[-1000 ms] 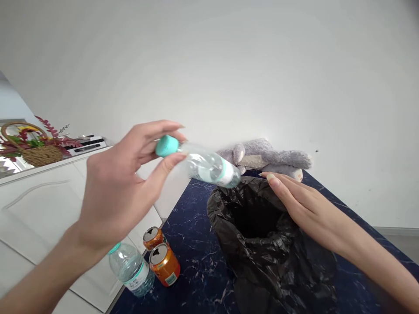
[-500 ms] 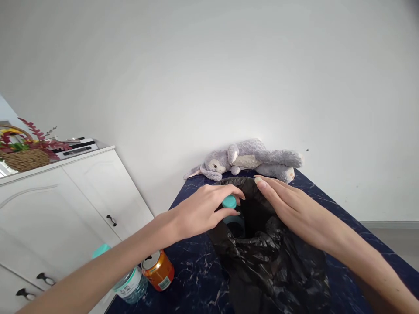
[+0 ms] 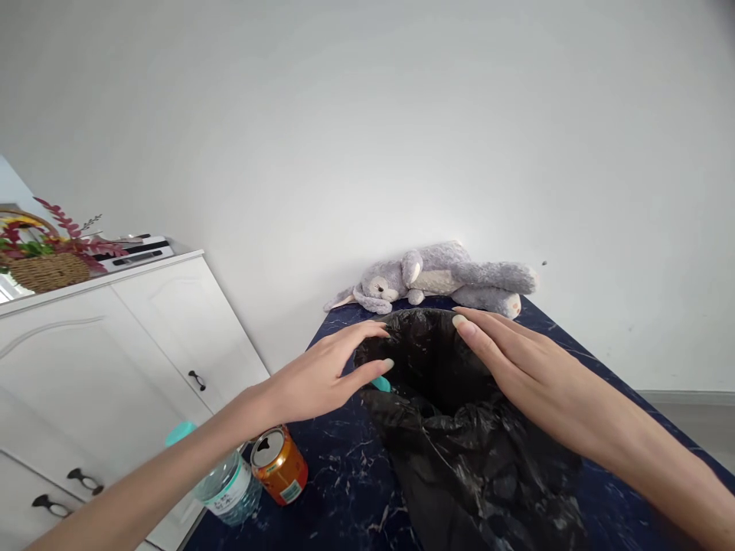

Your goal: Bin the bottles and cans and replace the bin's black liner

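Note:
A black plastic bag (image 3: 476,467) stands with its mouth open in front of me. My left hand (image 3: 338,367) is at the left side of the mouth, thumb and fingers apart, with nothing between them. Just under its thumb shows the teal cap (image 3: 381,384) of a bottle inside the bag; the rest of that bottle is hidden. At the right side, my right hand (image 3: 511,352) grips the bag's rim between thumb and fingers. Left of the bag, an orange can (image 3: 281,468) and a clear water bottle (image 3: 230,490) with a teal cap stand beneath my left forearm.
These things rest on a dark blue marbled tabletop (image 3: 350,467). A grey plush rabbit (image 3: 430,275) lies at its back edge against the white wall. To the left is a white cabinet (image 3: 155,329), topped by a wicker basket of flowers (image 3: 49,272).
My left hand has let go of the teal-capped bottle and moved left. The bottle has dropped lower in the bag. My right hand stays at the rim.

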The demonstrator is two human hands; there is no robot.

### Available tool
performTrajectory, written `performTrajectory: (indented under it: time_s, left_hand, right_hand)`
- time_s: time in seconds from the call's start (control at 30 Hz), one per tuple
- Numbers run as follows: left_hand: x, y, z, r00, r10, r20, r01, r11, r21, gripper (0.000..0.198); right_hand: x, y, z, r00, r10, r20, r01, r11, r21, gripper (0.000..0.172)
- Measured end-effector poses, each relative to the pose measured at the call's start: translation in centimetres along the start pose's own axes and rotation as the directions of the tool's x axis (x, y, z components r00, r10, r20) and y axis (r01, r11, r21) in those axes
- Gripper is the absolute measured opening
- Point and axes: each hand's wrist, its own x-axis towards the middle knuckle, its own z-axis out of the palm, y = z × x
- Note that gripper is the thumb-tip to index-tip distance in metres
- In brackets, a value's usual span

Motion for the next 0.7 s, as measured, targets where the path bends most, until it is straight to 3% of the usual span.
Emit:
performTrajectory:
  time_s: [0.13,0.3,0.43,0.5,0.63,0.7]
  left_hand:
    - [-4.0,-2.3,-0.8,0.988,-0.107,-0.113,0.113,0.993,0.042,0.051]
    - [-9.5,-7.8,-2.0,0.903,-0.239,-0.356,0.321,0.928,0.191,0.052]
    - [-13.9,-13.3,-1.8,0.862,-0.352,-0.364,0.461,0.845,0.273,0.063]
    - [-15.9,-15.0,-1.3,0.842,-0.378,-0.384,0.499,0.817,0.289,0.066]
    - [-18.6,-15.2,-0.6,0.766,-0.478,-0.429,0.605,0.762,0.23,0.064]
    - [-19.3,-14.2,-0.2,0.739,-0.576,-0.35,0.651,0.745,0.146,0.062]
  right_hand:
    - [-0.3,-0.5,-0.1,0.997,0.012,-0.075,-0.01,1.0,0.027,0.066]
    - [-0.6,-1.0,-0.2,0.993,-0.045,-0.107,0.046,0.999,0.01,0.064]
    - [-0.7,-0.9,0.1,0.988,-0.08,-0.13,0.078,0.997,-0.016,0.063]
    - [-0.8,-0.6,0.2,0.985,-0.104,-0.135,0.1,0.994,-0.031,0.059]
    - [-0.8,0.0,0.1,0.982,-0.133,-0.135,0.125,0.99,-0.071,0.048]
    - [-0.7,0.3,-0.1,0.977,-0.175,-0.123,0.164,0.982,-0.093,0.044]
